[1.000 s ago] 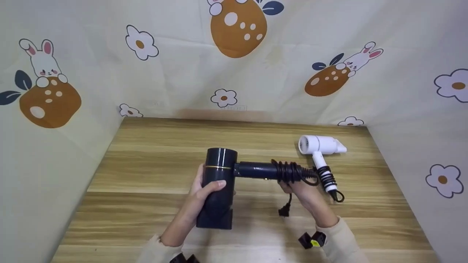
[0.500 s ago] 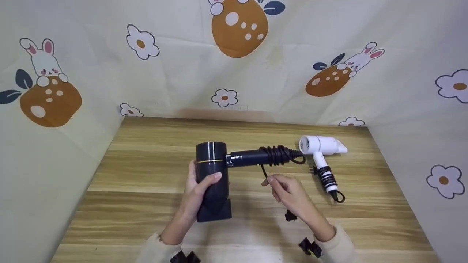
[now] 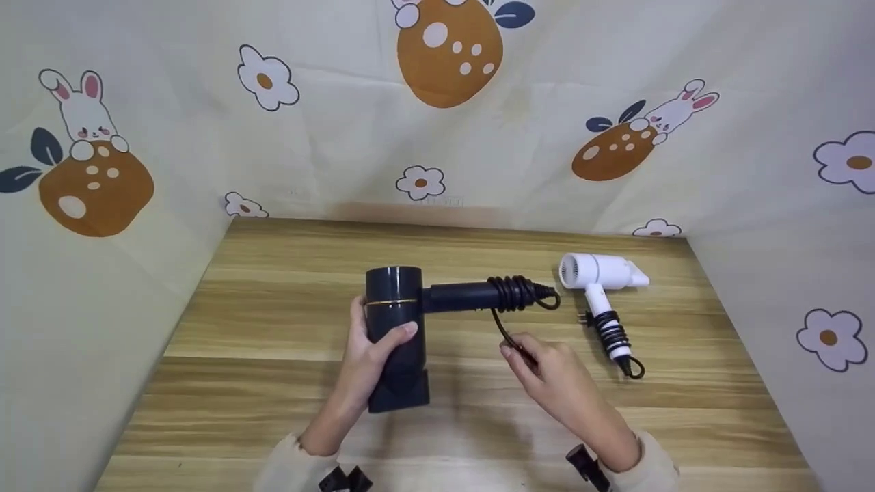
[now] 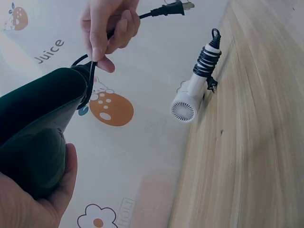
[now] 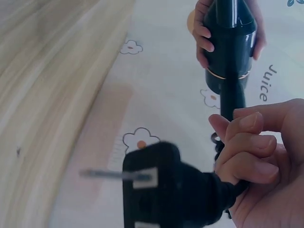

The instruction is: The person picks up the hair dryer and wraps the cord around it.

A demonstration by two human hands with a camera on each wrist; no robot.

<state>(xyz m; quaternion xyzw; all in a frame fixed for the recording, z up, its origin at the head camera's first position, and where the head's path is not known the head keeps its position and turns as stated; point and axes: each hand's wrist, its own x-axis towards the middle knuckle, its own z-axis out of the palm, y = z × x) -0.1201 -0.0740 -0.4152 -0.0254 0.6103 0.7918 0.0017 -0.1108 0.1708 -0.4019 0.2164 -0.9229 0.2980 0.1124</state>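
Observation:
My left hand (image 3: 366, 365) grips the barrel of a dark hair dryer (image 3: 396, 321), thumb across its front, holding it above the table. The dryer's handle (image 3: 461, 296) points right, with a black cord (image 3: 511, 294) coiled round its end. A loose length of that cord runs down to my right hand (image 3: 557, 376), which pinches it between thumb and fingers. In the right wrist view the plug (image 5: 161, 187) at the cord's end sticks out close to the camera, past the curled fingers. The left wrist view shows the plug (image 4: 172, 8) beyond the right hand.
A white hair dryer (image 3: 601, 271) lies at the right of the wooden table (image 3: 273, 287), its black cord (image 3: 610, 330) wound round the handle and its small plug beside it. Printed cloth walls (image 3: 328, 123) stand behind the table and at both sides.
The dark dryer has shifted slightly up and left in the left hand. My right hand has left the coiled handle and drawn the cord's loose end down.

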